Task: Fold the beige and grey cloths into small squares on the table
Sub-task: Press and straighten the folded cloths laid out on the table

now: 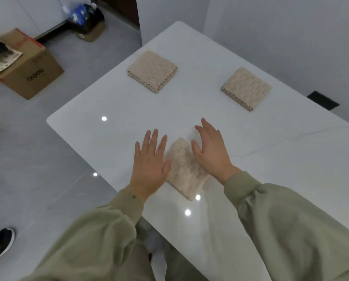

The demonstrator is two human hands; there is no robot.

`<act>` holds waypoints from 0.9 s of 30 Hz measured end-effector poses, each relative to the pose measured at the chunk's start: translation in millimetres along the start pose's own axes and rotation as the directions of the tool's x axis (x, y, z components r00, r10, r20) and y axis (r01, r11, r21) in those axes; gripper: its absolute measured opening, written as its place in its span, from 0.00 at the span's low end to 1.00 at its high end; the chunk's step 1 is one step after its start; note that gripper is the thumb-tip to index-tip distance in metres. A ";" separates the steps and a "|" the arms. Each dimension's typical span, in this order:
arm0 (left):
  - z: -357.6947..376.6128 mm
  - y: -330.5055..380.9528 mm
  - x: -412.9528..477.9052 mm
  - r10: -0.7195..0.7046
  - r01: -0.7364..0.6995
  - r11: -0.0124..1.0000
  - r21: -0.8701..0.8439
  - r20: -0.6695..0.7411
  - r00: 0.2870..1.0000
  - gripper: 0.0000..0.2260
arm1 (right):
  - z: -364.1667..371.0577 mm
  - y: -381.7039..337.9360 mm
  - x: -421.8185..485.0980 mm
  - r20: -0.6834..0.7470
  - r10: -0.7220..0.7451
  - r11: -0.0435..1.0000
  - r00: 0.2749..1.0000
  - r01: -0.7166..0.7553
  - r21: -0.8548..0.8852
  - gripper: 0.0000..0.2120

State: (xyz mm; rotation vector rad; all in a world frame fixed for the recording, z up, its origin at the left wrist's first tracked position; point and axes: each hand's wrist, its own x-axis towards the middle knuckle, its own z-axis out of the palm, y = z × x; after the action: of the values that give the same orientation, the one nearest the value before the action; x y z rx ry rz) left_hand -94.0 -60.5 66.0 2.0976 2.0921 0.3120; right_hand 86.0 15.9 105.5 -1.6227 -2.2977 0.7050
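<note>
While the left hand (pixel 149 163) and right hand (pixel 210 151) are spreading straight fingers and gripping nothing, the beige waffle-textured folded cloth (pixel 184 169) is lying between them by the near edge of the glossy white table (pixel 108 138).
Whether the palms are pressing is too blurred to tell; lifting unevenly is risking the top layer springing open. A beige folded square (pixel 152 72) and a second beige square (pixel 246 89) are lying well apart toward the far edge; a brown cardboard box (pixel 33 78) is sitting on the grey tiled floor (pixel 48 159).
</note>
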 end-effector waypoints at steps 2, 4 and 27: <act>-16.7 -21.3 15.6 0.104 -0.106 0.987 0.117 0.026 0.994 0.27 | 3.6 -17.0 3.9 -0.011 -0.002 0.993 1.000 0.000 -0.115 0.25; -37.8 -42.9 32.8 0.154 -0.160 0.968 0.196 0.044 0.987 0.28 | 10.0 -38.7 10.8 -0.021 0.021 0.984 1.000 -0.024 -0.178 0.29; -136.5 -214.5 195.5 0.475 -0.503 0.851 0.150 0.188 0.860 0.29 | 75.9 -207.7 145.6 -0.359 0.405 0.877 0.841 -0.469 -0.109 0.35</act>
State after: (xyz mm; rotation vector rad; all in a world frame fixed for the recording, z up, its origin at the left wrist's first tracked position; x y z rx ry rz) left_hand -337.0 132.0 148.3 2.6669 1.5291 0.0063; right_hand -169.7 77.6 135.9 -2.2060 -1.8157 0.2626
